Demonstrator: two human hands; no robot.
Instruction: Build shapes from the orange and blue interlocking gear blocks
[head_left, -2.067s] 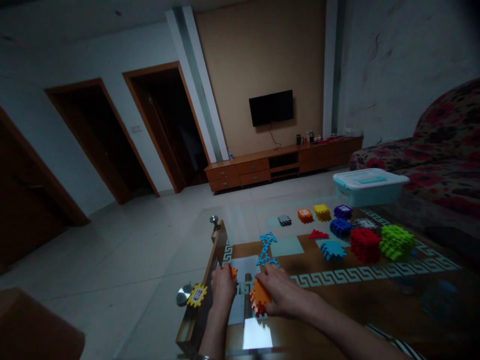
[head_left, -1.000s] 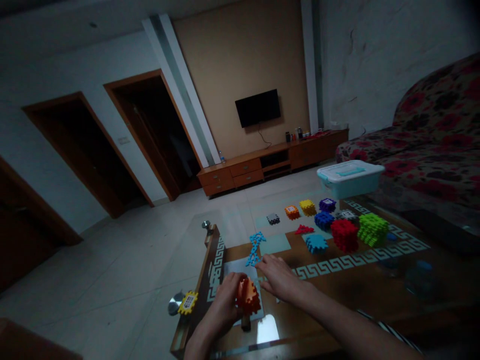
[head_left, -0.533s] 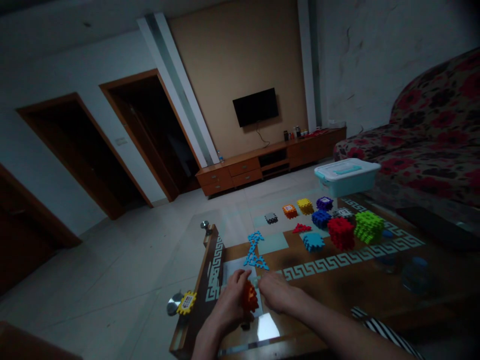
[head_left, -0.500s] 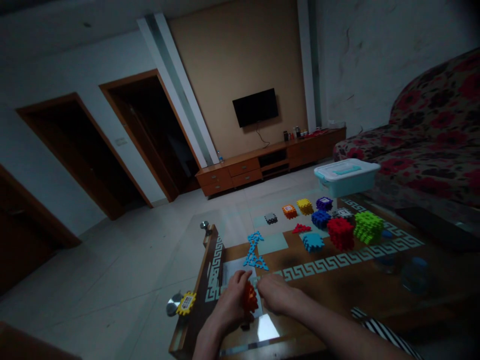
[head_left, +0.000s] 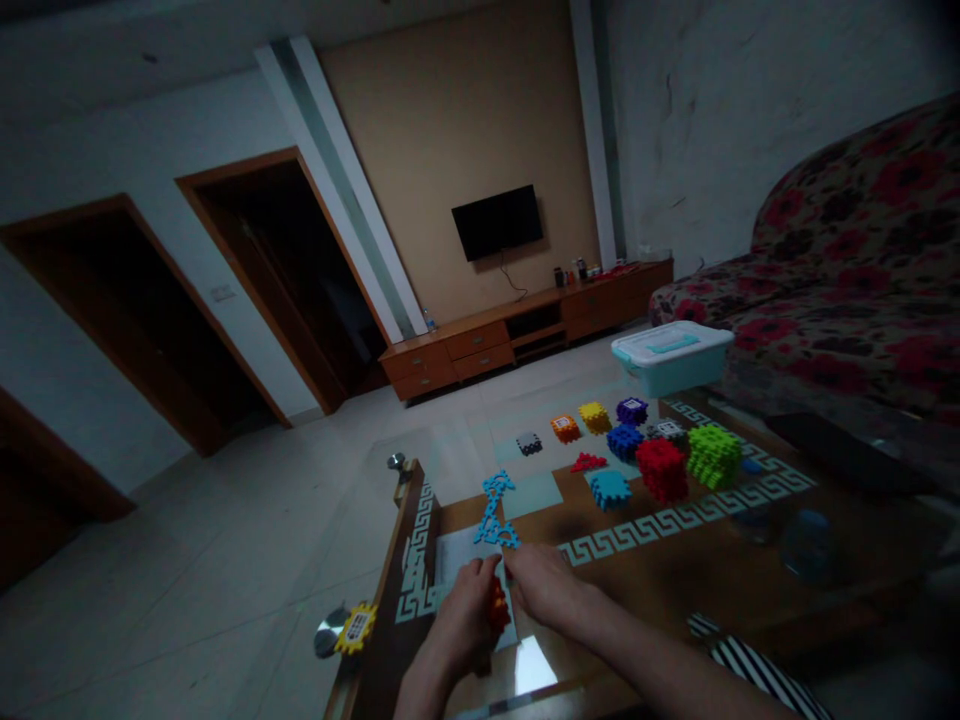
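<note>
Left hand (head_left: pixel 461 622) clamps an orange interlocking block (head_left: pixel 497 606); right hand (head_left: pixel 546 585), empty, sits just beside it; yellow block's (head_left: pixel 342 636) code label (head_left: pixel 358 627) is unreadable.

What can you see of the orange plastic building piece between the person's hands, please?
The orange plastic building piece has notched, toothed edges and a matte look. It stands nearly edge-on to the view, so only a narrow strip shows. The left hand grips it, with the right hand just beside it, above a white sheet of paper. Whether the right hand touches it cannot be told.
</note>
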